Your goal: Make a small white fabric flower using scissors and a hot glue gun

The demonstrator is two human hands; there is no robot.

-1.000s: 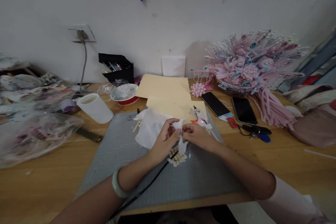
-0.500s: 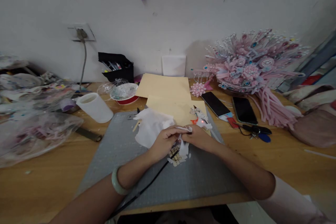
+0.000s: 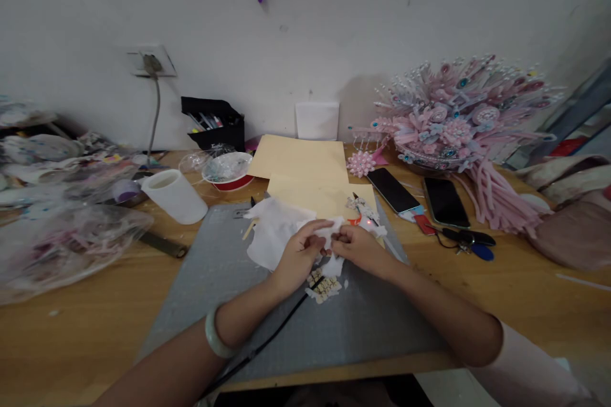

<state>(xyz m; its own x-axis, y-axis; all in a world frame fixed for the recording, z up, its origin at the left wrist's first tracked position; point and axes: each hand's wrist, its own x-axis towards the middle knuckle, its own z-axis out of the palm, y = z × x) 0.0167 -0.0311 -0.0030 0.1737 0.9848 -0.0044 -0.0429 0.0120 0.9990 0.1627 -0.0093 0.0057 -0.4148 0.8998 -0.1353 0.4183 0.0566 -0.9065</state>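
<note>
left hand [image 3: 296, 262] and right hand [image 3: 363, 250] both had a pinchy grip on a white scrap [image 3: 336, 225], gray mat [image 3: 382, 327] sat underneath, wooden counter [image 3: 90, 324] was pretty cluttered

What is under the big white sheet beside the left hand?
Around the white sheet, grey mat and yellow card show, with a pale strip at its left edge. Anything under the sheet is covered.

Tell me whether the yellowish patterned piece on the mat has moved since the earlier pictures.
No. The patterned piece lies at the same spot on the grey mat; the whole view has only shifted slightly.
</note>
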